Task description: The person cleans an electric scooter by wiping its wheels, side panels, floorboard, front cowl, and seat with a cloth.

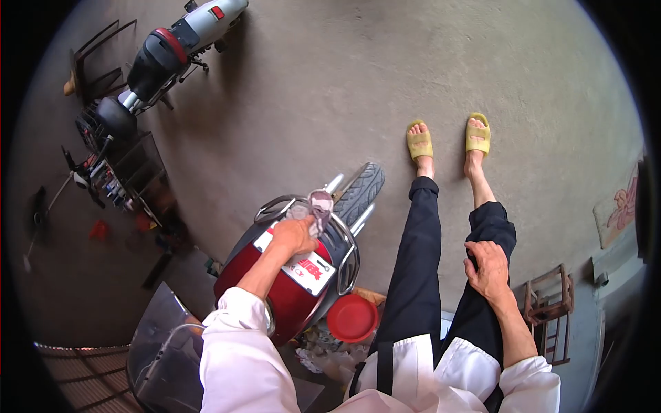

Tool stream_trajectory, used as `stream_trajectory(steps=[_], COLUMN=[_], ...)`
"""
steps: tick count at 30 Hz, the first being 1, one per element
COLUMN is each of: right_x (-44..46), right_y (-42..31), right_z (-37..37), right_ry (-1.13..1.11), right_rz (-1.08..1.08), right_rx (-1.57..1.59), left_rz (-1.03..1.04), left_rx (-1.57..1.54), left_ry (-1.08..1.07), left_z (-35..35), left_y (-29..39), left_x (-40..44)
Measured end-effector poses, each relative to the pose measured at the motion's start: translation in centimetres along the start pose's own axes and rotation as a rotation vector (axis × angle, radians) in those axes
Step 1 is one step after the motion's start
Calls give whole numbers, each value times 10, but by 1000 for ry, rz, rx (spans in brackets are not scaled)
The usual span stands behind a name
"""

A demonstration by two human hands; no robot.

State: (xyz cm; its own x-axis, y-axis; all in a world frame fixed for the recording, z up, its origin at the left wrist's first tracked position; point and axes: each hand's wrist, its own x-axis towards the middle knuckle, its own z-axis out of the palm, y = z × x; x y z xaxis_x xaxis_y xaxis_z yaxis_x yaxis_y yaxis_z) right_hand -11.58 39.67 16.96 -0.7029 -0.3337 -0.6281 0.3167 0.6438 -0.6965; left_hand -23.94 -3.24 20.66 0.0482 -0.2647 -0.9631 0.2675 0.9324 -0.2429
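Observation:
My left hand (295,237) is closed around a crumpled pinkish-grey and white cloth (321,208). It presses the cloth against the end of a red motor scooter (255,301), between a curved chrome rail and the tyre (359,193). Under my wrist lies a white plate with red markings (309,272), partly covered by my hand. My right hand (490,267) holds nothing and rests on my right knee, palm down, its fingers somewhat spread over the dark trouser leg (492,227).
A red basin (352,318) sits beside the scooter, close to my left leg. Another motorbike (172,51) stands at upper left, near a cluttered shelf (131,179). A clear windscreen (165,337) is at lower left. On the right are a wooden stool (549,297) and a patterned mat (615,215).

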Motion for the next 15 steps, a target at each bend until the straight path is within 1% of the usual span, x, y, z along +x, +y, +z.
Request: stream_trajectory(steps=[2,3,4,5,6,8,10,12,13,14,15], right_x=[2,5,8,10,10,12,22,32,39,45,53], right_y=[-1,-1,1,5,7,7,-6,-12,-11,-11,-13], right_z=[-3,-8,-12,-16,-18,-23,-31,-34,-35,-37,-36], right_ry=[7,-1,1,48,93,130,150,107,105,58,76], right_rz=[1,6,-6,30,74,108,45,121,98,143,187], right_rx=[6,4,-6,39,86,60,-126,-116,-127,-115,-103], left_rz=[172,287,364,420,428,413,334,363,351,354,347], left_rx=[-102,-146,-155,-220,-292,-316,-337,-378,-344,-350,-322], left_ry=[-29,-91,-188,-170,-133,8,275,443,489,498,371], left_z=[23,42,31,37,30,-4,-41,-68,-74,-79,-82], left_y=[21,30,49,55,56,43,13,-27,-43,-49,-53], left_x=[-6,-7,-21,-20,-18,0,37,99,139,173,208])
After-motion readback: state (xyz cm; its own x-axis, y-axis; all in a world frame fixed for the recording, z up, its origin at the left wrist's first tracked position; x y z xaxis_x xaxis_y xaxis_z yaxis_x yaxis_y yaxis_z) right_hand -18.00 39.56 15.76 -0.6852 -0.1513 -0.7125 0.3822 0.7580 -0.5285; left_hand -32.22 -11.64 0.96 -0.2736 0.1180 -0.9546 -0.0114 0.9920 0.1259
